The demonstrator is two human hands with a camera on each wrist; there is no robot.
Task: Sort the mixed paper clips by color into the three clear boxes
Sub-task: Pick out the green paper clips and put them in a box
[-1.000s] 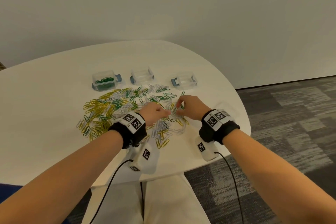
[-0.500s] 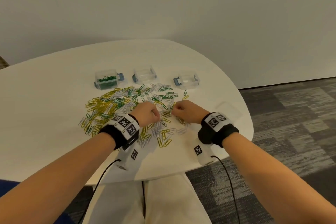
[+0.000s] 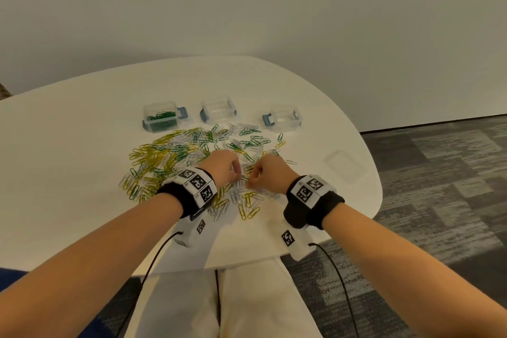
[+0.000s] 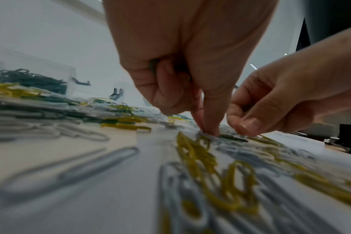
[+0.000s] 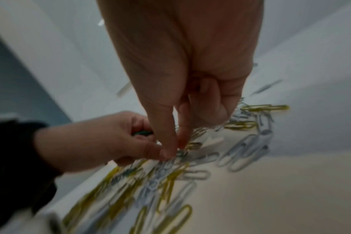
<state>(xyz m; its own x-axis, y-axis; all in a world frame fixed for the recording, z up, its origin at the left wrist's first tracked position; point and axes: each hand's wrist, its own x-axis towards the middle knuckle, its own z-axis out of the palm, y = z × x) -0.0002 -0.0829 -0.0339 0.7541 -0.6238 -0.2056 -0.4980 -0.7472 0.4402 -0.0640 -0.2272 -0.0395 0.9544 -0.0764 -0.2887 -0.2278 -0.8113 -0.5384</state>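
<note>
Between the two hands, at the near middle of the clip pile (image 3: 197,156), a single dark green clip (image 4: 233,138) is worked on. It lies flat on the table (image 3: 68,173), its long axis running sideways from the left fingertips (image 4: 210,131) toward the right thumb (image 4: 250,125). The left hand (image 3: 223,166) is curled, thumb and forefinger pressed down on one end of that clip, while a bunch of green clips (image 5: 142,133) appears to be kept in its palm. The right hand (image 3: 270,173) is also curled, its fingertips (image 5: 168,152) lowered onto the same spot; whether anything is actually pinched by it cannot be told.

Both hands are about equally near the clip. Well beyond them, at the far edge of the pile, stand the three clear boxes: the left box (image 3: 162,119) holds green clips, the middle box (image 3: 218,110) and the right box (image 3: 282,118) look empty. The green box is judged nearer to the left hand, so a lift and a carry forward and leftward would be called for.
</note>
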